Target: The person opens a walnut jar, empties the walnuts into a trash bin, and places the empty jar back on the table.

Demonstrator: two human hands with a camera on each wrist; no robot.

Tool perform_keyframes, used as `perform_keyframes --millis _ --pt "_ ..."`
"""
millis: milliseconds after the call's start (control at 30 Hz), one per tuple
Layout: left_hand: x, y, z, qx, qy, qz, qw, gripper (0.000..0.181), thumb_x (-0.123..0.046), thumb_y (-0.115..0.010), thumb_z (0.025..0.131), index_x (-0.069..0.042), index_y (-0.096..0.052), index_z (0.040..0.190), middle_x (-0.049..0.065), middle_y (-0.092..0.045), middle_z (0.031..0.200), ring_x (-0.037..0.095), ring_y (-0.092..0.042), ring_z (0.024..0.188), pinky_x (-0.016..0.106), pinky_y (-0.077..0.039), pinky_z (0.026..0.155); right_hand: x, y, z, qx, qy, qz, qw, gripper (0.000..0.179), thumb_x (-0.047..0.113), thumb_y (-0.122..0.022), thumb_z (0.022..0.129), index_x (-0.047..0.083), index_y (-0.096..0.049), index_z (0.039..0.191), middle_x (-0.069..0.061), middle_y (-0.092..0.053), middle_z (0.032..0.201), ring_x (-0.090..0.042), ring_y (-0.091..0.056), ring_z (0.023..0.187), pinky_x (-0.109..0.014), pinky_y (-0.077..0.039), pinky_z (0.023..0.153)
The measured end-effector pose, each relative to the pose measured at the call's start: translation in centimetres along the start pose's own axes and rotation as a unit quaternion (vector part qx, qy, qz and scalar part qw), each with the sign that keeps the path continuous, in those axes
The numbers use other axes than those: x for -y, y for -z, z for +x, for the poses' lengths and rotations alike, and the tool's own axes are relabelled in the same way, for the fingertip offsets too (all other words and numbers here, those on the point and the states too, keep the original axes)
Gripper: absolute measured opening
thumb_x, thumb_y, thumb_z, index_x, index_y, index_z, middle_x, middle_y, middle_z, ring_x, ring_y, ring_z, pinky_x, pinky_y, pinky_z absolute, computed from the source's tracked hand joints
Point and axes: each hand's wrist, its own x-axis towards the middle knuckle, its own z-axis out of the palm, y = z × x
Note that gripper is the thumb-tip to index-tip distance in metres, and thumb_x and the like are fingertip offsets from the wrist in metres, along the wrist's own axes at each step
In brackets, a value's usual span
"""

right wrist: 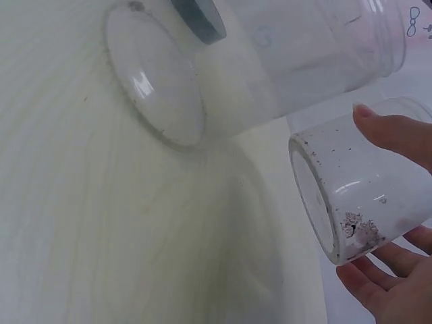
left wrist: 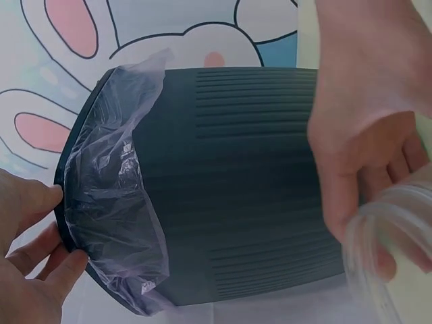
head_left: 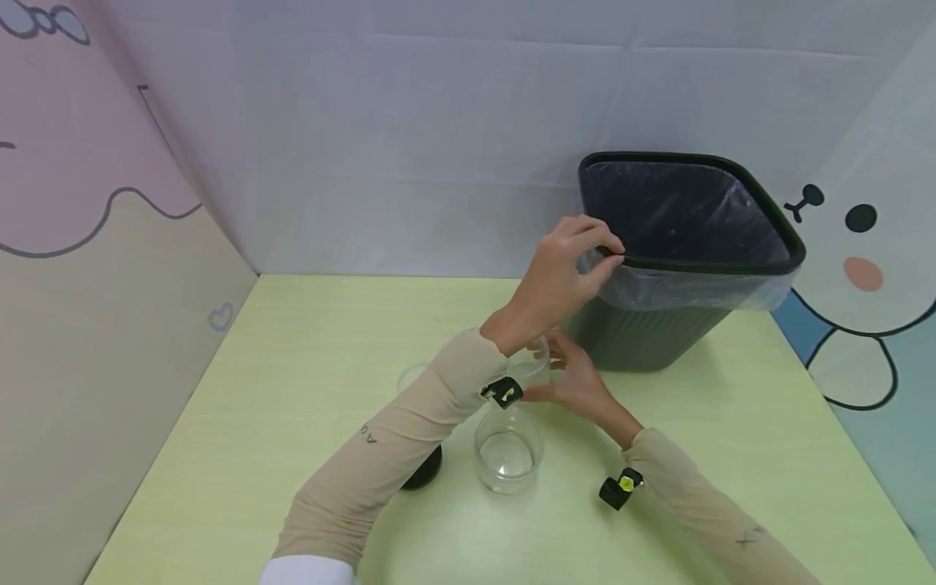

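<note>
With thumb and fingers, my left hand (head_left: 559, 272) pinches the near left rim of a dark grey trash bin (head_left: 651, 337). A clear bag lines the bin and folds over its rim, as the left wrist view shows. Below, beside the bin, my right hand (head_left: 583, 382) grips a clear glass cup (right wrist: 364, 182) around its sides. Dark specks and a smudge mark the cup near its base. Close in front of the right hand, a clear jar (head_left: 509, 455) stands on the table, seen large in the right wrist view too.
A black round lid (head_left: 424, 471) lies partly under my left forearm. Another clear container (head_left: 409, 375) shows behind that forearm, mostly hidden. The pale table (head_left: 322, 325) meets a white wall sheet (head_left: 395, 179) at the back. Printed cartoon panels stand at both sides.
</note>
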Motion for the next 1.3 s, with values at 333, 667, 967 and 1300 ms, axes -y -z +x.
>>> perform_keyframes --millis 333,667,967,1300 --pt "-0.3 -0.2 0.0 0.001 0.004 -0.004 1.0000 0.007 -0.011 -0.067 0.089 -0.009 -0.070 0.095 0.002 -0.062 0.102 0.016 -0.051 0.102 0.018 -0.035 0.095 -4.6 -1.5 0.6 -0.016 -0.005 -0.040 0.9991 0.089 0.011 -0.092 0.055 0.010 -0.047 0.132 -0.011 -0.055 0.127 -0.032 -0.051 0.117 -0.047 -0.046 0.089" --pt "-0.4 -0.3 -0.2 0.002 0.014 -0.011 0.9998 0.007 -0.010 -0.067 0.089 -0.009 -0.070 0.095 0.002 -0.062 0.103 0.015 -0.051 0.102 0.017 -0.035 0.094 -5.3 -2.2 0.4 0.000 -0.006 -0.012 0.9999 0.091 0.007 -0.088 0.060 0.009 -0.041 0.138 -0.017 -0.054 0.128 -0.039 -0.050 0.118 -0.049 -0.044 0.094" --pt "-0.6 0.0 -0.6 0.024 0.051 -0.025 0.9981 0.015 -0.011 -0.064 0.091 -0.007 -0.071 0.103 0.005 -0.061 0.111 0.017 -0.050 0.111 0.017 -0.028 0.103 -5.9 -2.6 0.1 0.013 -0.010 -0.037 0.9992 0.085 0.011 -0.086 0.067 0.004 -0.039 0.137 -0.021 -0.051 0.130 -0.037 -0.050 0.118 -0.049 -0.043 0.094" --pt "-0.5 0.6 -1.7 0.023 0.076 -0.003 0.9968 0.023 -0.015 -0.062 0.092 -0.007 -0.068 0.113 0.006 -0.057 0.121 0.013 -0.046 0.121 0.014 -0.032 0.099 -6.3 -1.7 -0.1 0.044 -0.022 -0.091 0.9946 0.080 0.007 -0.083 0.070 0.005 -0.038 0.136 -0.021 -0.054 0.120 -0.036 -0.057 0.105 -0.046 -0.049 0.087"
